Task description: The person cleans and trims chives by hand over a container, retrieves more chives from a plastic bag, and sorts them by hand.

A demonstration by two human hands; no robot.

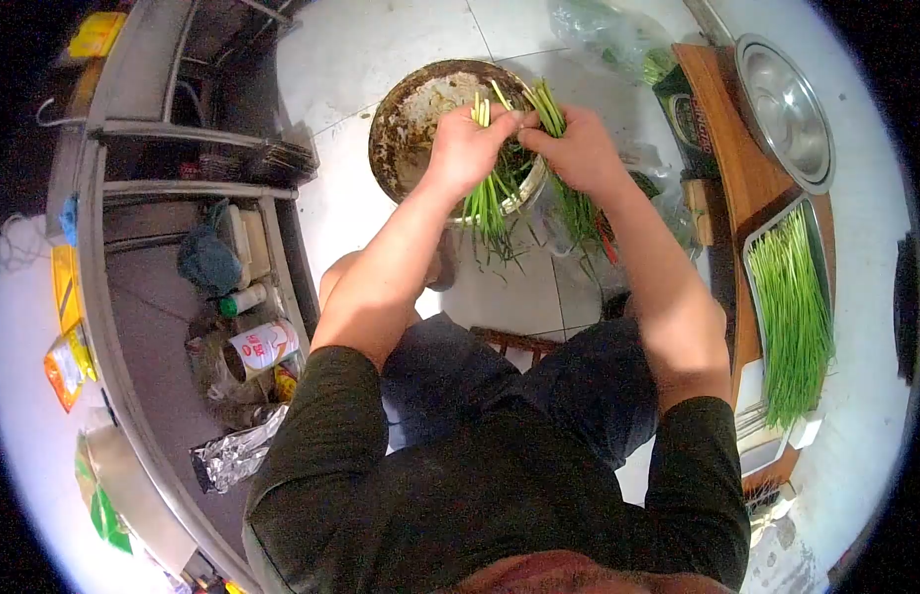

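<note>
Two bunches of slim green stalks hang above a stained round basin (378,144), one bunch (488,203) in our left hand (462,148), the other bunch (576,208) in our right hand (576,150). Pale ends point up and away from us; dark leaves trail over the near rim, the right-hand ones falling outside it. From here, we judge, a slack grip is the chief risk: stalks held near their cut ends could slide through and scatter on the tiled floor (331,168) instead of in the basin. Where our hands meet, strands from the two bunches could tangle, and squeezing too hard might bruise the stems.

Our fingers are curled around both bunches, thumbs turned inward and tips nearly meeting above the basin; whether a single strand passes between them, we cannot tell. Our forearms reach forward and converge, elbows bent and spread wide, over our knees.

Farther out on our right, a metal tray (818,235) of long green stalks (792,317) sits near a steel bowl (785,114) on the wooden surface (722,99); on our left stands a cluttered shelf (148,307).
</note>
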